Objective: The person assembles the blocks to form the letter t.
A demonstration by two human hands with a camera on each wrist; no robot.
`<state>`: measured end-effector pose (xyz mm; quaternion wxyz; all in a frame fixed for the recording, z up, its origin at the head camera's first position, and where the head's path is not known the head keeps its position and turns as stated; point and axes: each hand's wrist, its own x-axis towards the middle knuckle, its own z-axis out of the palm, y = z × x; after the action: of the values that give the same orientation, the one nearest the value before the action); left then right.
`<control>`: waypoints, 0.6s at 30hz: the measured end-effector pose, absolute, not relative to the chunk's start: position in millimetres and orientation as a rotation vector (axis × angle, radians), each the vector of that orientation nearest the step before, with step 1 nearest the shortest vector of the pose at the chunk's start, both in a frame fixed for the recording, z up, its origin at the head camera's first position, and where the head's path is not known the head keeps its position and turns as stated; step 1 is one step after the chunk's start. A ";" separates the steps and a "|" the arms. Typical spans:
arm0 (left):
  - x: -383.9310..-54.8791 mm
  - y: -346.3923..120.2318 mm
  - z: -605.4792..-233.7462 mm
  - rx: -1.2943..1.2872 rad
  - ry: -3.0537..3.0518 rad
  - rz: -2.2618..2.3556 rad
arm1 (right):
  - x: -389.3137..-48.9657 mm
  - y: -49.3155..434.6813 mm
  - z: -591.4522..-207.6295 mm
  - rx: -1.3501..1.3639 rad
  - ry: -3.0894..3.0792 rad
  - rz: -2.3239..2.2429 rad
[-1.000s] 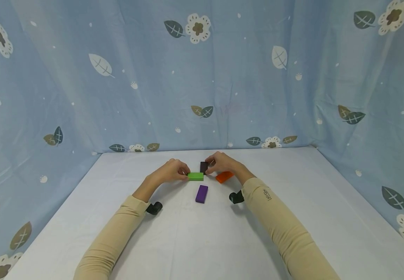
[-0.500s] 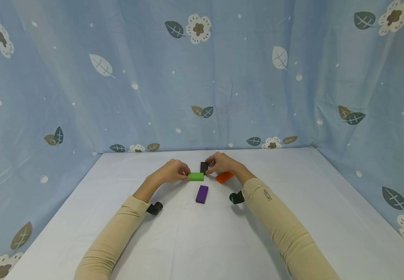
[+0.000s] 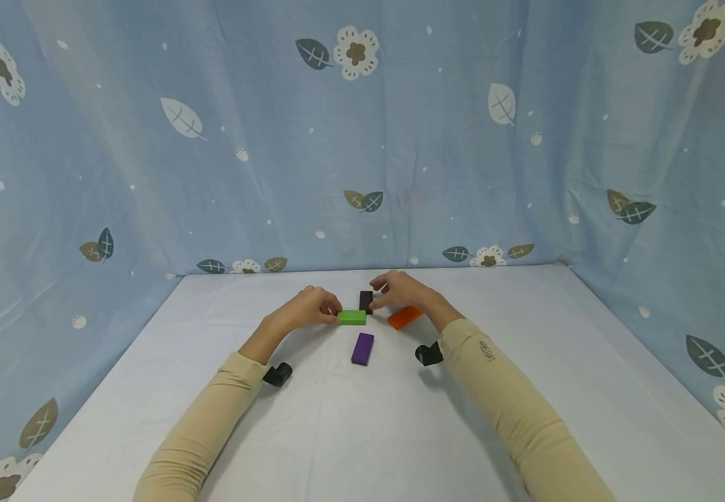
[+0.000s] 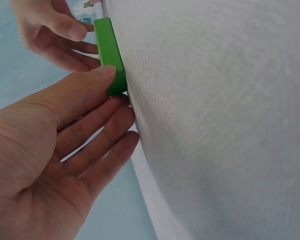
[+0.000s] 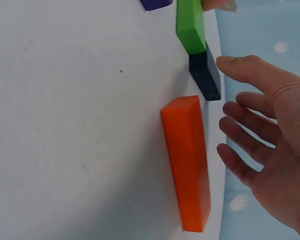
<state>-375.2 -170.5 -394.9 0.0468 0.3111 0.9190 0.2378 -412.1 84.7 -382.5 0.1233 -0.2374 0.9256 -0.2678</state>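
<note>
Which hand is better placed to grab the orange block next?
Likely the right hand: it holds nothing and the orange block lies close by. The left hand is farther off, pinching the green block.

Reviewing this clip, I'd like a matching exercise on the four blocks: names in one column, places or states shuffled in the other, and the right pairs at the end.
Column one:
1. Green block
2. Black block
3. Orange block
4. Purple block

Column two:
A. Lowest of the four in the head view
B. Farthest right of the four in the head view
C. Pinched by the left hand
D. Highest of the four in the head view

Pairs: 1-C, 2-D, 3-B, 4-A
</note>
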 end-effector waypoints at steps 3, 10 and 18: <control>-375.1 -170.2 -395.1 0.947 2.803 0.728 | -409.6 86.7 -377.0 -0.714 2.698 -0.794; -374.7 -170.0 -395.1 0.943 2.807 0.726 | -402.7 91.4 -365.7 -0.792 2.705 -0.808; -374.7 -170.7 -395.1 0.941 2.809 0.728 | -394.2 93.7 -358.8 -0.867 2.700 -0.835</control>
<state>-374.7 -170.7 -395.1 0.0457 0.3081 0.9199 0.2383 -394.2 93.7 -358.8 0.0927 -0.2921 0.9093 -0.2814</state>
